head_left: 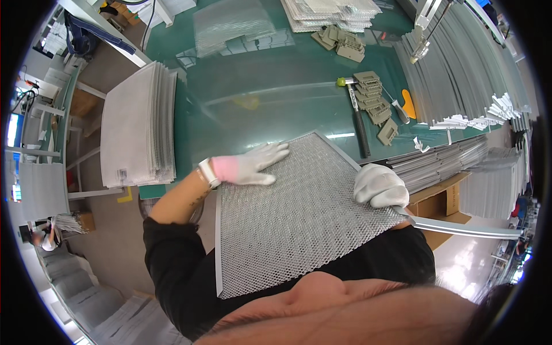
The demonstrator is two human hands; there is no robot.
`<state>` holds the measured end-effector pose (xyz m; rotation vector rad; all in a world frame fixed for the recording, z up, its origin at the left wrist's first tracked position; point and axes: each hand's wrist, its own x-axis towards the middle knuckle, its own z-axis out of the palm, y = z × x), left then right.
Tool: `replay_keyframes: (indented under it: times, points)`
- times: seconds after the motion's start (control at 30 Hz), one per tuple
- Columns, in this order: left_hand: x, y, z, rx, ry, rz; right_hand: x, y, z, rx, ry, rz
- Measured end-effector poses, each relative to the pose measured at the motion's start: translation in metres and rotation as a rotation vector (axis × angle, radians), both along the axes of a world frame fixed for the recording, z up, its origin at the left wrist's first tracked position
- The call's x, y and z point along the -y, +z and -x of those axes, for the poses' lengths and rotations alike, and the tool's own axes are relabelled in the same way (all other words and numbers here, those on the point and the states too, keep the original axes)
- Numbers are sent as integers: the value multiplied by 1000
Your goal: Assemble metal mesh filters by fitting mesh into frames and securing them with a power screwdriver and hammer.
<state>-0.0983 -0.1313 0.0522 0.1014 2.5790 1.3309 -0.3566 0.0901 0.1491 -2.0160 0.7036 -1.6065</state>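
Observation:
A grey metal mesh panel (287, 218) lies tilted in front of me, its near part over my lap and its far corner at the green table (253, 115). Thin metal framing runs along its left edge and its far right edge. My left hand (253, 164), in a white glove with a pink cuff, rests flat on the mesh near the far left corner, fingers stretched out. At the right corner my gloved right hand (380, 187) is closed around the frame. From beneath that hand a metal frame strip (466, 227) sticks out to the right, away from the mesh.
A rubber mallet (357, 118), grey plastic pieces (374, 98), a screwdriver (399, 109) and an orange scraper (408, 103) lie at the right. Stacked sheets (135, 126) stand left, stacked panels (454, 80) right. An open cardboard box (454, 198) sits below the right side.

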Motion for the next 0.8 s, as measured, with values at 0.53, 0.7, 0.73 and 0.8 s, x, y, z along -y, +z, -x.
replay_keyframes:
  times: [0.53,0.7,0.73,0.8]
  points:
    - [-5,18,43,-58,120,339,-8,-2,4,-28,-34,-47]
    - [-3,-12,44,-81,65,91,-3,-9,-1,99,-29,12]
    - [1,-20,47,-77,63,90,0,-11,0,104,-23,22]
    - [3,-18,59,23,11,25,0,-8,-4,140,-26,30]
